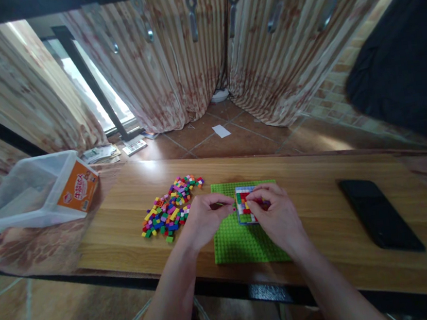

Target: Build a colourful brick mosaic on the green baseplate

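Note:
A green studded baseplate (243, 247) lies on the wooden table, carrying a small rectangular build of coloured building bricks (243, 217) with a white and blue edge. My right hand (276, 212) is over the right part of this build, thumb and fingers pinched at a small building brick on its top. Those fingers cover much of the build. Just left of it, my left hand (207, 218) is closed in a pinch above the baseplate. A tiny dark pink spot shows by its fingertips, too small to name.
Left of the baseplate spreads a pile of loose coloured bricks (165, 212). A clear plastic bin (43, 201) with an orange label stands at the table's left end. On the right lies a black phone (379, 215). Metal hooks (192, 14) hang from a bar overhead.

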The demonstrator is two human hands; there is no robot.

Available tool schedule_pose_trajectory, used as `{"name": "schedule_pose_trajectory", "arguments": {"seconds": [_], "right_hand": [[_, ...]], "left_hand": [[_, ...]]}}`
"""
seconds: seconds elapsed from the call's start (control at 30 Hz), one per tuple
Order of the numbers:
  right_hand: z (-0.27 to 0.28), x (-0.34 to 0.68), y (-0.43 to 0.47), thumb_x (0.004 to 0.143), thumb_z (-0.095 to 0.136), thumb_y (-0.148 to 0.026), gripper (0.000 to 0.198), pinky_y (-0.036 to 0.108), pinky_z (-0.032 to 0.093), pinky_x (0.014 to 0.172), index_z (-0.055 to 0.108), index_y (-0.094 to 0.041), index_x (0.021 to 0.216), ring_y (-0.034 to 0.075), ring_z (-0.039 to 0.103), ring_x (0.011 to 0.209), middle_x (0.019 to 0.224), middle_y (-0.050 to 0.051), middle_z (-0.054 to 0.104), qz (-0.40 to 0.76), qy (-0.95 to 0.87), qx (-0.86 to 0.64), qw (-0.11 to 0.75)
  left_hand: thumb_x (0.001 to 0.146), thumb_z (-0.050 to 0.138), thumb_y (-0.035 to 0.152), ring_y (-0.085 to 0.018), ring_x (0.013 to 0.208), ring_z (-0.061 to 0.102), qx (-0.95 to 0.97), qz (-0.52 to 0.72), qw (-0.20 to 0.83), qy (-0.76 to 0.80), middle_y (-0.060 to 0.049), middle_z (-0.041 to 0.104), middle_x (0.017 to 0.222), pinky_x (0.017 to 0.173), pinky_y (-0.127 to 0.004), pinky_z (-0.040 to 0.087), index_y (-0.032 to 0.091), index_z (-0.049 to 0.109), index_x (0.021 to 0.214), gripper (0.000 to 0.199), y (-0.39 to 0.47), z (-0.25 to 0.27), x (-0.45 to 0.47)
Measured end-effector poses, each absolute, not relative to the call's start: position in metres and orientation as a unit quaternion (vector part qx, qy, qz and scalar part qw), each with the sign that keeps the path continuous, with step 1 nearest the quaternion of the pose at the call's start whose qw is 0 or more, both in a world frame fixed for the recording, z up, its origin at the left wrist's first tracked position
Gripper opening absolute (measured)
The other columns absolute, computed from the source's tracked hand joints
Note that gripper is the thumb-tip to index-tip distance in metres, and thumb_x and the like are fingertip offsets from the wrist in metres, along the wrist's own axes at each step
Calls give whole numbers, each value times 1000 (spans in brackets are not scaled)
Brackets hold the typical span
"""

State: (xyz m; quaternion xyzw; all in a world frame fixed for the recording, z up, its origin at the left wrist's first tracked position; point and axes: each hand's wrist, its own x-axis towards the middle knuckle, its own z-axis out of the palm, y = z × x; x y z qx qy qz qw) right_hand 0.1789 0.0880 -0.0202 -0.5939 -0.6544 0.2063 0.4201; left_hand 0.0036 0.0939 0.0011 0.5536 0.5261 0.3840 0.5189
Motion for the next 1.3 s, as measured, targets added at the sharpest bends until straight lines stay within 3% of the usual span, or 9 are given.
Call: {"name": "schedule_pose_trajectory", "arguments": {"seconds": [0.37,0.6,0.93,1.3], "right_hand": [[-17,182,88,83,59,-26,13,41,46,88,70,-24,76,22,58,95,97,6,64,216,-664,-586,410],[-15,190,86,87,57,-30,15,39,48,87,70,-22,85,21,63,92,96,6,69,241,-637,-573,456],[-14,194,88,85,57,-32,17,37,49,83,70,-21,85,20,65,87,90,5,70,245,-614,-587,467],[-15,195,88,87,57,-30,17,36,49,83,70,-20,86,19,65,87,90,5,70,254,-617,-573,476]], "left_hand": [[72,64,15,-18,72,67,607,324,436,580,-4,76,77,69,-28,50,15,76,80,14,100,-8,-7],[77,61,14,-17,73,67,636,331,430,549,-4,74,78,70,-27,51,16,74,82,14,99,-11,-3],[83,62,14,-17,86,69,705,351,338,516,-3,73,93,84,-30,53,20,66,110,28,94,-9,16],[83,59,8,-16,81,66,763,318,262,498,-3,70,87,76,-29,51,18,66,94,16,96,-7,16]]}}
